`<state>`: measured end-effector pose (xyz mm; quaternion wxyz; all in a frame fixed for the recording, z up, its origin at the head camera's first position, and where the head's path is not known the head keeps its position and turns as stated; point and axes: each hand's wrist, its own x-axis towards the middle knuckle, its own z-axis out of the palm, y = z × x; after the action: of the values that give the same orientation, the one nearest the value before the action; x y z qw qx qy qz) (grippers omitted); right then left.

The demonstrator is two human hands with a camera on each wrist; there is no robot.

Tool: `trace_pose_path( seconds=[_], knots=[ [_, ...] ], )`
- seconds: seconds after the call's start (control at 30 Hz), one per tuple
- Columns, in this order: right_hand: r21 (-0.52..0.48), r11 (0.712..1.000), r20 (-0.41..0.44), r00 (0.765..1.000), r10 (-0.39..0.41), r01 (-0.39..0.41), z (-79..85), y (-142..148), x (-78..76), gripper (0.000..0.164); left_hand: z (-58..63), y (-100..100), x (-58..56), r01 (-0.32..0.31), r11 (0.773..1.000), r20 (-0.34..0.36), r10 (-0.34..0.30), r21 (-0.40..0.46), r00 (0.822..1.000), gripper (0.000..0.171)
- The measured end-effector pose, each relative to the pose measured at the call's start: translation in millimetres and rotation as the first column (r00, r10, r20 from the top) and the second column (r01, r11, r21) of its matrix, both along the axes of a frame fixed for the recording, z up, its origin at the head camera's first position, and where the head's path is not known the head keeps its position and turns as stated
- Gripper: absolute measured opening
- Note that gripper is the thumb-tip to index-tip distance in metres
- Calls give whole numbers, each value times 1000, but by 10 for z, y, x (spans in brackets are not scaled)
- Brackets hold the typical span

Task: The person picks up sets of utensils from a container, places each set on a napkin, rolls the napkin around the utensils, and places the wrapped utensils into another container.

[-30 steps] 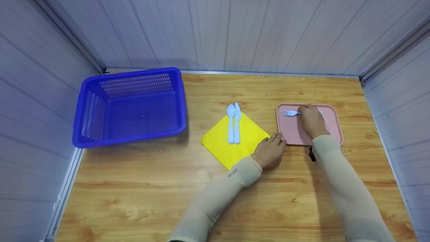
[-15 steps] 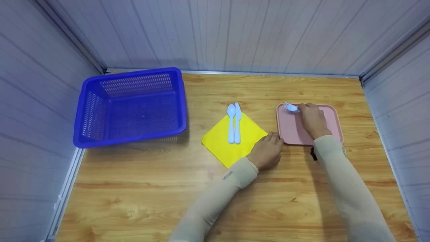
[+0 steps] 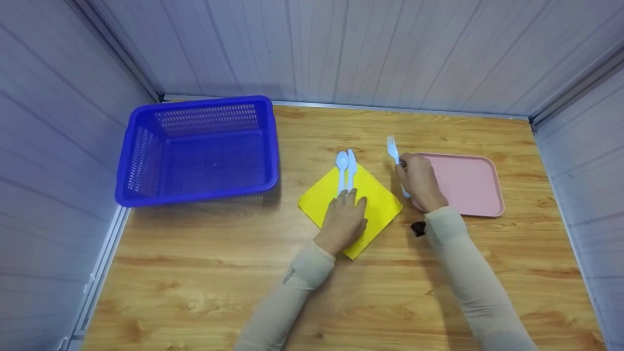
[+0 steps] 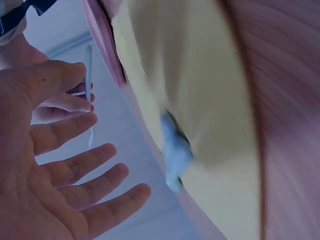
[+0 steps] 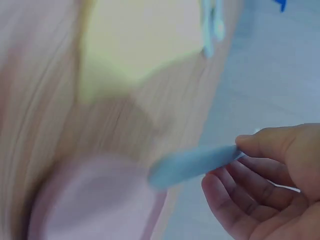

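Observation:
My right hand (image 3: 421, 181) pinches a light blue plastic fork (image 3: 393, 149) between thumb and fingers, tines pointing away from me, at the left side of the pink tray (image 3: 469, 185). In the right wrist view the fork's handle (image 5: 195, 165) sticks out past the fingertips. My left hand (image 3: 342, 222) is spread over the yellow napkin (image 3: 378, 200), its fingers straight and apart in the left wrist view. A light blue spoon (image 3: 342, 161) and a matching knife (image 3: 352, 163) lie side by side on the napkin, their handle ends hidden behind the left fingers.
A blue plastic basket (image 3: 197, 197) with slotted sides stands at the back left of the wooden table (image 3: 204, 273). Pale panel walls (image 3: 317, 53) close off the back and both sides.
My right hand has lifted the fork off the pink tray, moved left and turned it to point away from me. My left hand has moved left from the tray's corner onto the napkin.

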<state>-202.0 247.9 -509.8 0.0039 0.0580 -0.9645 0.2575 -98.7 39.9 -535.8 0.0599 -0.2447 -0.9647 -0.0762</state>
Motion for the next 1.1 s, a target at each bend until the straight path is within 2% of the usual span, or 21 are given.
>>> trace_pose_path(
  seconds=[0.2,0.37,0.53,0.63,1.1],
  knots=[
    [-68,995,128,990,-61,70,-123,-354,-9,26,-113,-355,67,-72,997,47,71,19,996,48],
    [-106,988,187,978,-87,108,-287,-583,-7,24,-219,-492,107,-92,996,39,91,23,995,45],
    [-134,983,219,971,-92,124,-388,-707,-16,21,-269,-533,147,-104,995,50,104,6,993,41],
    [-126,984,231,968,-97,129,-401,-744,-20,21,-267,-539,163,-110,994,68,110,-8,992,41],
    [-114,982,273,955,-113,149,-426,-814,-18,26,-260,-517,187,-106,994,58,107,-14,993,45]
  ],
)
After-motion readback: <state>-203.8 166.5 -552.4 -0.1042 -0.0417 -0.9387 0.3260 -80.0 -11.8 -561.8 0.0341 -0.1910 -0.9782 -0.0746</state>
